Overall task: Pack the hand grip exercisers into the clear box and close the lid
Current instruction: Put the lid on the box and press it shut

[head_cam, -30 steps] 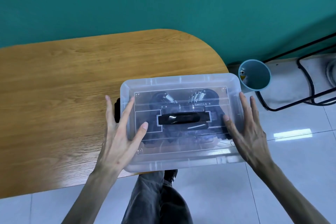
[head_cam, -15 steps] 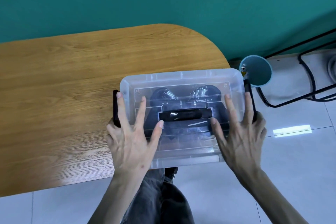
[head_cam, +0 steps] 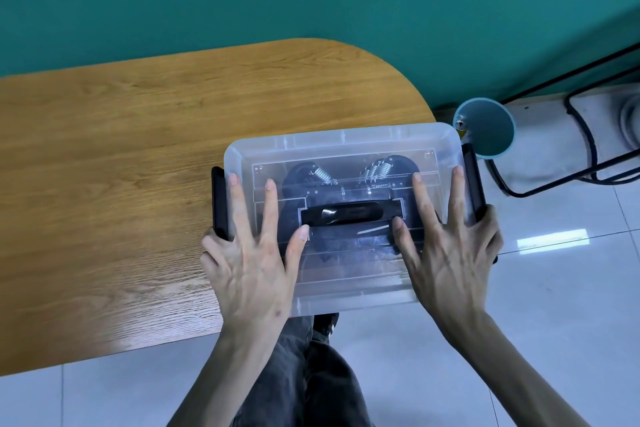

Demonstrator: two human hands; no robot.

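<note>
Your hands are both spread flat on the lid (head_cam: pixel 346 152) of the clear box (head_cam: pixel 353 302); the left hand (head_cam: pixel 252 263) lies over the lid's 9 o'clock end, fingers straight and fanned, its outer fingers dropping over the edge beside the black latch (head_cam: pixel 219 204); the right hand (head_cam: pixel 450 253) mirrors it at the 3 o'clock end, outer fingers curling down by the other latch (head_cam: pixel 471 180); neither hand pinches anything on top, and whether the hidden fingers have hooked a latch you cannot tell from here; the hand grip exercisers (head_cam: pixel 377 170) sit inside, black handles and steel springs showing through the lid toward 12 o'clock, under the black carry handle (head_cam: pixel 346 213); the box stands at the 3 o'clock end of the table (head_cam: pixel 138 149), and its near edge and right end seem to overhang the rim above the floor (head_cam: pixel 554 288)

Risks, as a judgement: press hard on the overhanging part and the box may tip or slide off toward 6 o'clock; both latches stand out from the sides, so the lid looks seated but not locked; snap only one and the far end may lift; a spring or handle riding high could hold the lid proud; the blue cup (head_cam: pixel 485 128) at 2 o'clock stands just beside the right latch
</note>
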